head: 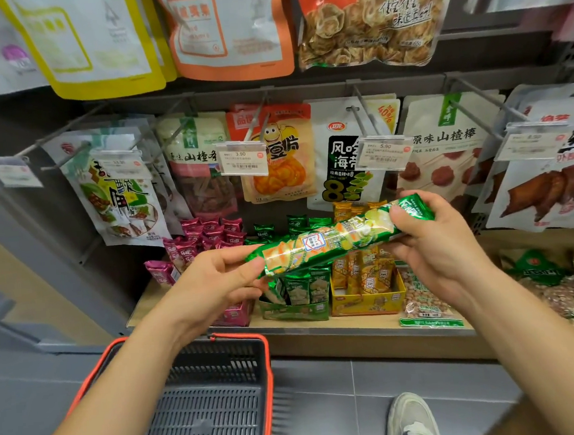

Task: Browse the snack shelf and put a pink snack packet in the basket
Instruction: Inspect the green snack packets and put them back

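A long green snack packet (332, 239) lies across the middle of the head view, held at both ends. My left hand (215, 279) pinches its lower left end. My right hand (431, 240) grips its upper right end. Behind my left hand, several pink snack packets (208, 235) stand in a display box on the wooden shelf. The grey basket (211, 405) with red rim and handles hangs below, by my left forearm, and nothing shows inside it.
Green packets (301, 286) and yellow packets (362, 276) stand in boxes beside the pink ones, with peanut bags (426, 299) to the right. Snack bags and price tags (241, 159) hang on hooks above. My shoe (413, 420) stands on the grey tiled floor.
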Motion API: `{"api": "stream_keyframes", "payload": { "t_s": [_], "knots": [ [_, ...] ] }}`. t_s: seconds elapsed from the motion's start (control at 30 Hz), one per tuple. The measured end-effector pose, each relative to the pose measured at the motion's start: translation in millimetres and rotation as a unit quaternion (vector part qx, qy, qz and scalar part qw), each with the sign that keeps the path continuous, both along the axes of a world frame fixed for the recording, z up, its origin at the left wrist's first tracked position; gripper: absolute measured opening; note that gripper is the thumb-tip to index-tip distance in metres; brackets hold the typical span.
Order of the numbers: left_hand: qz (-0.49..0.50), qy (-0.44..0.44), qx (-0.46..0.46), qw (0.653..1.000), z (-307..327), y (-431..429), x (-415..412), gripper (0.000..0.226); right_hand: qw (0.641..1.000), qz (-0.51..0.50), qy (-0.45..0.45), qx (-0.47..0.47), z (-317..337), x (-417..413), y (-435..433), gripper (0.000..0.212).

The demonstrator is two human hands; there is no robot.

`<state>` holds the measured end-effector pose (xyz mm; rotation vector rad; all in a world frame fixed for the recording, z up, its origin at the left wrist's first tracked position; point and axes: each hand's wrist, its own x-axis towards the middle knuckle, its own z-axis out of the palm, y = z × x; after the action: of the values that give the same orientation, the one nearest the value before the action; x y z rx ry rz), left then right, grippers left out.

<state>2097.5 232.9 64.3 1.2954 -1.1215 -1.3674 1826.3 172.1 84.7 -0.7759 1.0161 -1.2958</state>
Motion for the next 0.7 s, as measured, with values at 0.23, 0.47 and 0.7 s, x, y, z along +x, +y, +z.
{"api": "stream_keyframes", "payload": {
  "t_s": [0.23,0.47,0.7],
  "knots": [
    [0.137,-0.135,-0.052,0.98,-8,-8,3,0.03,0.993,0.079,0.089,0.006,3,-2,5,0.023],
    [0.127,-0.373,-0.081,0.915,-18,-18,-4,0.035,0.972,0.085,0.176,-0.134,15,1,14,0.034],
    [0.032,-0.523,-0.145,0.839,-29,-30,-27,0.035,0.804,0.042,0.41,-0.428,28,12,30,0.04]
  ]
}}
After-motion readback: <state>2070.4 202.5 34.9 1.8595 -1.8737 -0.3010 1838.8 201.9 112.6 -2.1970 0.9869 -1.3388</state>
